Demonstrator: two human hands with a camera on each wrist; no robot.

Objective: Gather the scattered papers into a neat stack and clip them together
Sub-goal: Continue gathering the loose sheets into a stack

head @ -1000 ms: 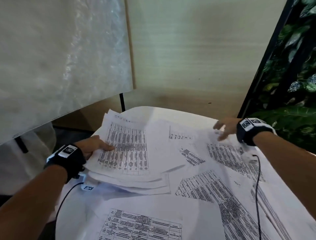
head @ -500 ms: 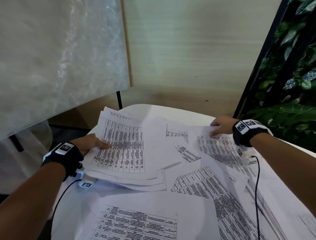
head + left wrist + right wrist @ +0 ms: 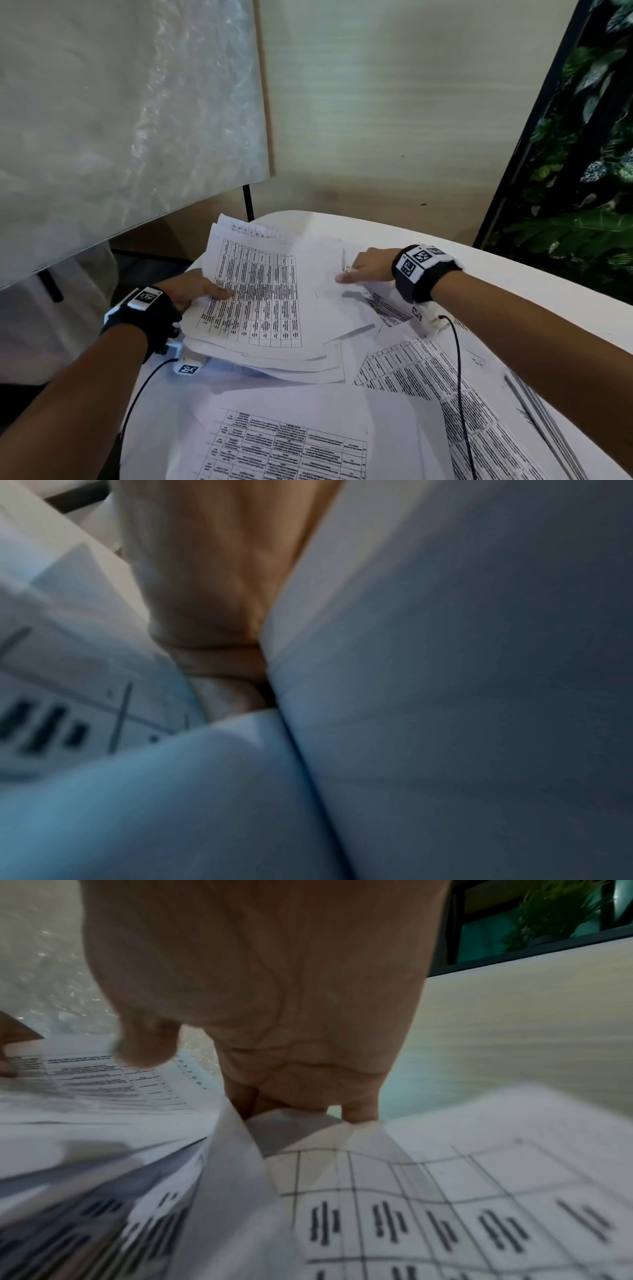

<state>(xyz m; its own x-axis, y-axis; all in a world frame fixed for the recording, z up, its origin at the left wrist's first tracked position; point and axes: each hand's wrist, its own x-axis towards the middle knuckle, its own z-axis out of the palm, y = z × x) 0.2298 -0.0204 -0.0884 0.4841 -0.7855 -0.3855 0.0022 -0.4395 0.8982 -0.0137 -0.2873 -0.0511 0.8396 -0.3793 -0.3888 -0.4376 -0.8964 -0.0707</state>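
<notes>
A loose stack of printed table sheets (image 3: 260, 301) lies at the table's far left. My left hand (image 3: 205, 291) grips its left edge, thumb on top and fingers hidden underneath. In the left wrist view the left hand (image 3: 212, 588) is pressed against the stack's pale underside (image 3: 445, 696). My right hand (image 3: 352, 272) pinches the edge of a single sheet (image 3: 329, 267) held over the stack's right side. The right wrist view shows the right hand's fingertips (image 3: 359, 1112) curled round that gridded sheet (image 3: 411, 1204). More scattered sheets (image 3: 428, 377) lie on the table. No clip is in view.
The white round table (image 3: 513, 284) curves away at the back and left. Another printed sheet (image 3: 284, 452) lies near me. A plastic-wrapped panel (image 3: 120, 120) on a stand leans at the left, and leafy plants (image 3: 582, 222) stand to the right. Black wrist cables (image 3: 459, 377) trail over the papers.
My right hand picked up a sheet at the table's far right and carried it left toward the stack. The left hand kept its hold on the stack.
</notes>
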